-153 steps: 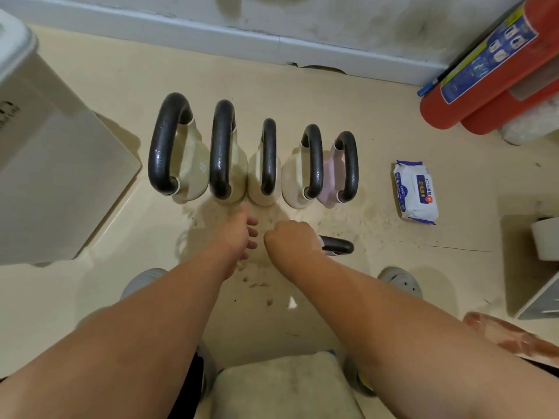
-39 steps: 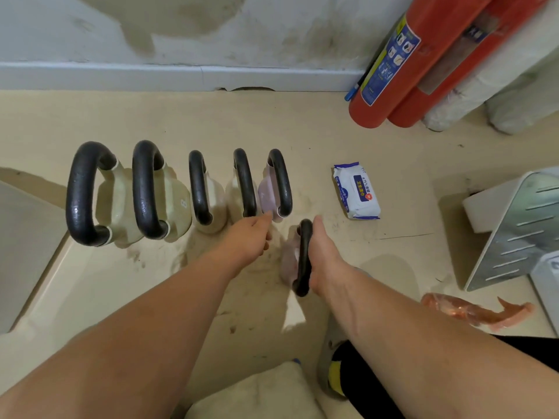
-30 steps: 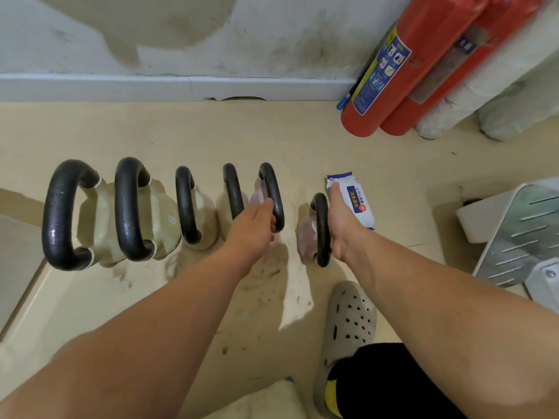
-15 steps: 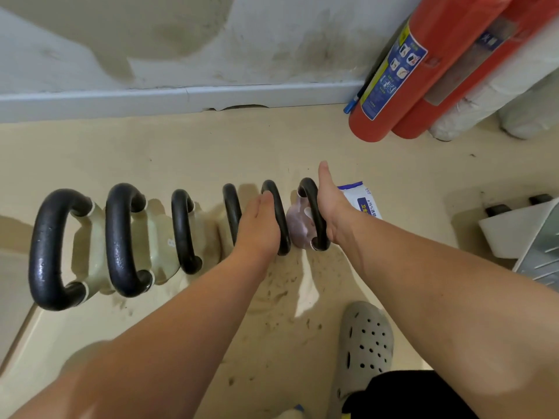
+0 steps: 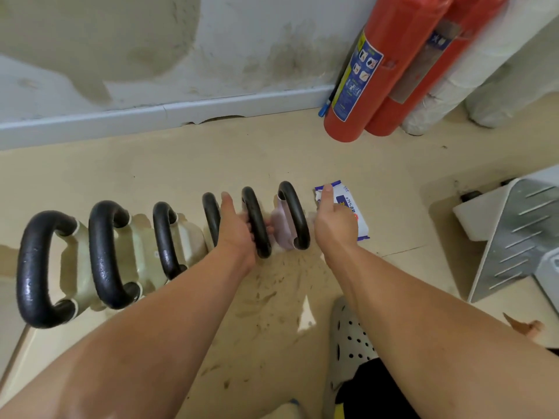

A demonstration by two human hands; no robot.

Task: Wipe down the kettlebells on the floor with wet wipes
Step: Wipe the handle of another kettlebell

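Left hand (image 5: 239, 229) is wrapped around a kettlebell handle (image 5: 256, 222) in the row. Right hand (image 5: 334, 223) is loosely open, empty, hovering over the wipes pack (image 5: 352, 207).

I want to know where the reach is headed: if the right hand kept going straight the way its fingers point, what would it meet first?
The wet wipes pack. The right hand hovers over its near end, fingers pointing along it toward the wall; whether it touches the pack is unclear.
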